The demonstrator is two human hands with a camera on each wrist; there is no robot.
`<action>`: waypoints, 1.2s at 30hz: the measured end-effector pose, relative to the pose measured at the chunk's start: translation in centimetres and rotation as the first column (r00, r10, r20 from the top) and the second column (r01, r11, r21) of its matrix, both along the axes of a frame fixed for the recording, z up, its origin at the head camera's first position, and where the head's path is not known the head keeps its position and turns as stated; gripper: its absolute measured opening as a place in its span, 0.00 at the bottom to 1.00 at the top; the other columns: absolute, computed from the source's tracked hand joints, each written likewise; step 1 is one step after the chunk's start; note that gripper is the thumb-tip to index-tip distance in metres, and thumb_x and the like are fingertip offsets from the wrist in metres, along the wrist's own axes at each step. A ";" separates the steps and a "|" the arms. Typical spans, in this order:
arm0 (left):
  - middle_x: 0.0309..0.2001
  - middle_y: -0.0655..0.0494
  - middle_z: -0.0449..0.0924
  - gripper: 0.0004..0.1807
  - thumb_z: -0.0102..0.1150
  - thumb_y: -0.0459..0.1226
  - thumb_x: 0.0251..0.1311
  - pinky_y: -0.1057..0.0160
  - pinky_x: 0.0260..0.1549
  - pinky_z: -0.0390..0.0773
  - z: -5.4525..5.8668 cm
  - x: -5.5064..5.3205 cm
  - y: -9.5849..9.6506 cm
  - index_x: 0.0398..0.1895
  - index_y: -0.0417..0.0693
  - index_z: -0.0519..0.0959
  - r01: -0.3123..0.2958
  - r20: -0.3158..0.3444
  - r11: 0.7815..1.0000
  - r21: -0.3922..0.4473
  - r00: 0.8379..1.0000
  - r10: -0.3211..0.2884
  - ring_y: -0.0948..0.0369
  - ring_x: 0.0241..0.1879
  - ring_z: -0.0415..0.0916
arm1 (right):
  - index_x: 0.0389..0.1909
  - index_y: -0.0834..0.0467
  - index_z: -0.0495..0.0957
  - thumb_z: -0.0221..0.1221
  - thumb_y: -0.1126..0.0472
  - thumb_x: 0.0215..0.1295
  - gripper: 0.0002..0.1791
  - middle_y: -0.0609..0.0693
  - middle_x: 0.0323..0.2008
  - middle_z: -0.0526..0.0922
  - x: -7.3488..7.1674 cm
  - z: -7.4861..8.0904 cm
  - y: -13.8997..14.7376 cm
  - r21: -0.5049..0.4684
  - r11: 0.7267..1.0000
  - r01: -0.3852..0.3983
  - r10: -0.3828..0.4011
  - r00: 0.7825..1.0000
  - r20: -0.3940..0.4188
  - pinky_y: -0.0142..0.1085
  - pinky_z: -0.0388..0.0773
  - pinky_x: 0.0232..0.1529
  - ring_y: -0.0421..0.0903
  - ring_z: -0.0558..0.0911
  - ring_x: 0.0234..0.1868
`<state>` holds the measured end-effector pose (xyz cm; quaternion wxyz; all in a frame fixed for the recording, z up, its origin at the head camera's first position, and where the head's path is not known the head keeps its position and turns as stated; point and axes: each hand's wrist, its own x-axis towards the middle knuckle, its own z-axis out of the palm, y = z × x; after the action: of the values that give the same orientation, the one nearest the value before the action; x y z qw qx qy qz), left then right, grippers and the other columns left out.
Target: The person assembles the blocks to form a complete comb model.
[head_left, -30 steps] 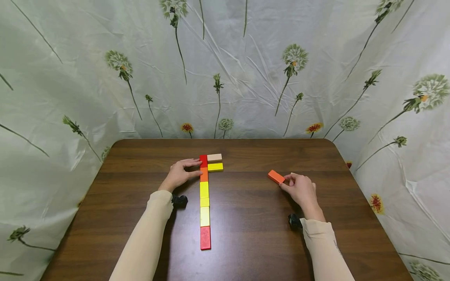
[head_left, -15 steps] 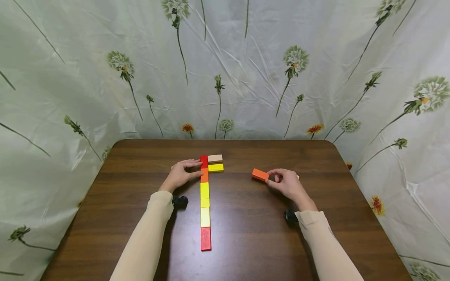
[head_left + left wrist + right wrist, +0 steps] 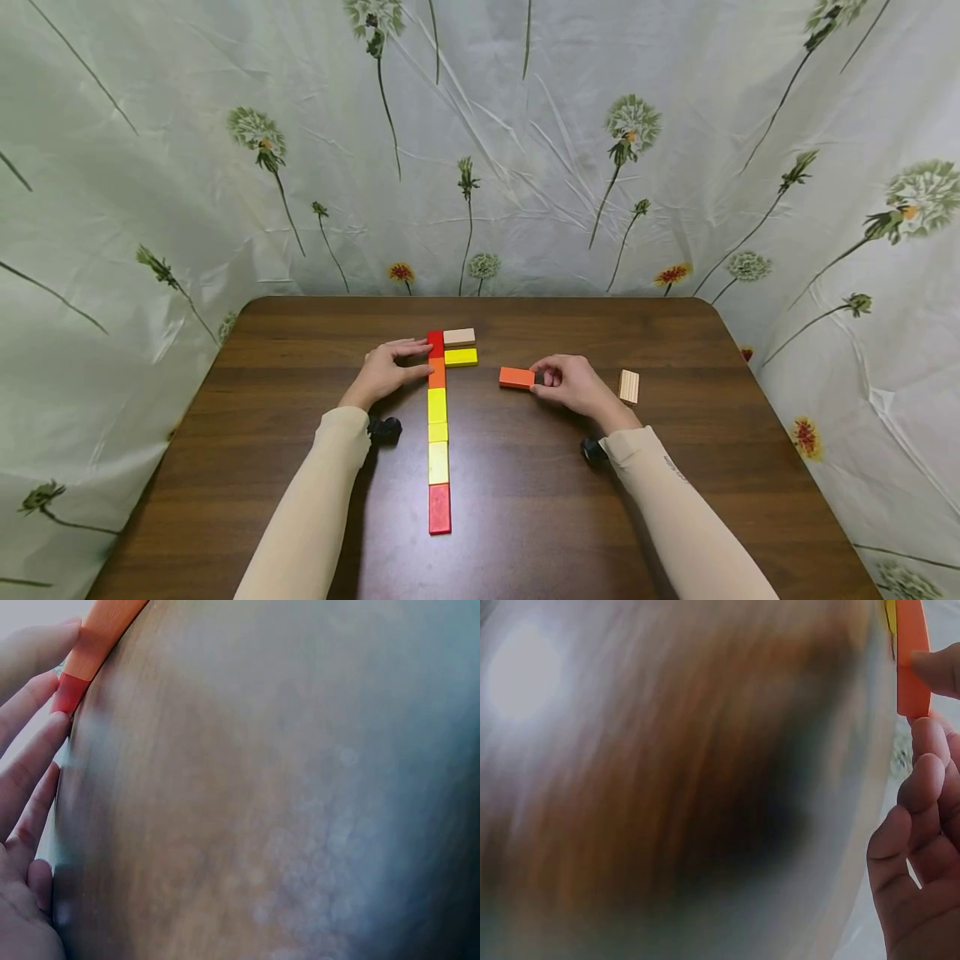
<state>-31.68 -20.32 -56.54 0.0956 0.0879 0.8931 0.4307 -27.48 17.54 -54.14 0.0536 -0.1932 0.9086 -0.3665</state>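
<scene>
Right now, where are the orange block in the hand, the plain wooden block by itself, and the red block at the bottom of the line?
flat orange block point(image 3: 516, 377), head view, top face
bare wooden block point(image 3: 628, 387), head view, top face
red rectangular block point(image 3: 439, 509), head view, middle

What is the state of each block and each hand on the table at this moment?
Orange block: pinched at one end by the right hand, right of the column.
Column of blocks: flat, end to end.
Left hand: straight fingers touching the column's far end.
Yellow block: flat, beside the column.
Tan block: flat, beside the column.
Pale wooden block: lying alone, untouched.
</scene>
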 end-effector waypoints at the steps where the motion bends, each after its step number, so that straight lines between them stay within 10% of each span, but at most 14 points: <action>1: 0.78 0.50 0.74 0.31 0.77 0.52 0.62 0.33 0.80 0.53 0.0 0.0 0.0 0.69 0.60 0.84 0.000 0.002 1.000 0.001 1.000 0.000 0.47 0.81 0.63 | 0.48 0.63 0.88 0.73 0.62 0.65 0.13 0.45 0.27 0.77 -0.1 0.0 -0.4 0.005 1.000 -0.011 0.011 1.000 0.005 0.30 0.71 0.34 0.38 0.73 0.29; 36: 0.77 0.49 0.75 0.31 0.78 0.53 0.60 0.34 0.79 0.53 -0.3 -0.3 -0.2 0.67 0.60 0.85 0.000 -0.007 1.000 0.009 1.000 0.001 0.47 0.80 0.64 | 0.52 0.59 0.88 0.72 0.60 0.69 0.14 0.46 0.28 0.77 -1.9 -0.2 -7.5 0.063 0.992 -0.111 0.107 0.992 0.070 0.30 0.72 0.37 0.39 0.74 0.32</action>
<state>-31.96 -20.47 -56.85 0.0922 0.0895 0.8915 0.4344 -29.40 10.02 -54.39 0.1104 -0.2282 0.9061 -0.3387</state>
